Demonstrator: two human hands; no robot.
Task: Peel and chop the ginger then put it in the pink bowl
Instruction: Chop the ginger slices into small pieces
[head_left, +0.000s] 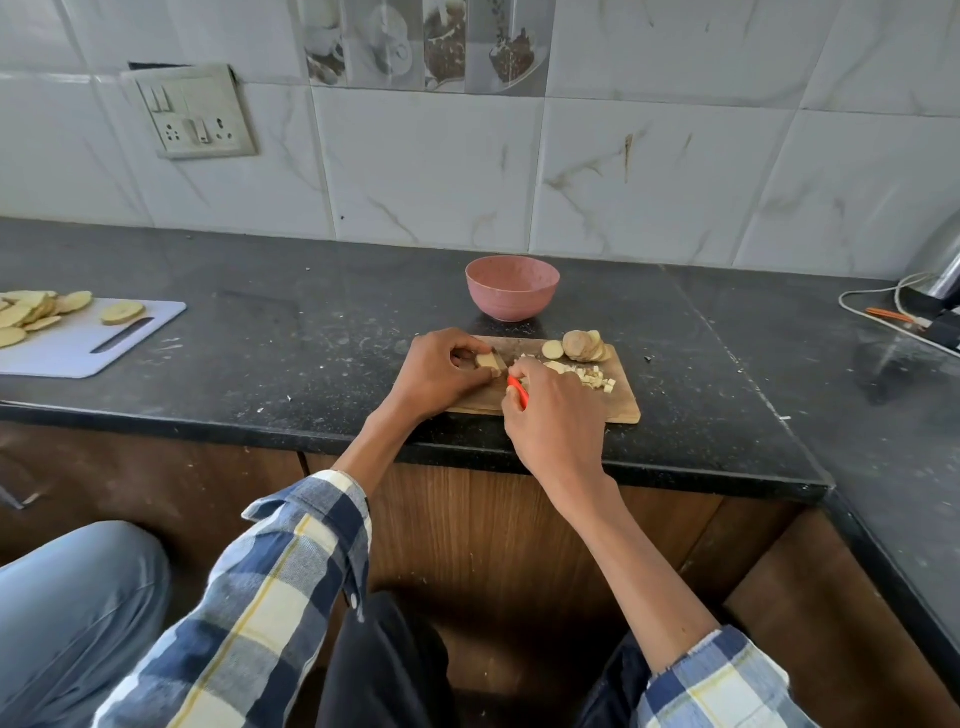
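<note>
On the black counter (311, 332) sits my wooden board (618, 400), the pink bowl (511, 287) just behind it. My right hand (556, 415) grips the orange-handled knife (518, 391) — my left hand (441, 371) pinches a ginger piece (487, 360), with chopped ginger bits (592, 375) beside the slices (584, 345).

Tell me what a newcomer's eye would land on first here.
Probably the two hands at the wooden board in the middle: the left hand pinches a ginger piece, the right hand grips an orange-handled knife. Behind the board stands the pink bowl.
</note>
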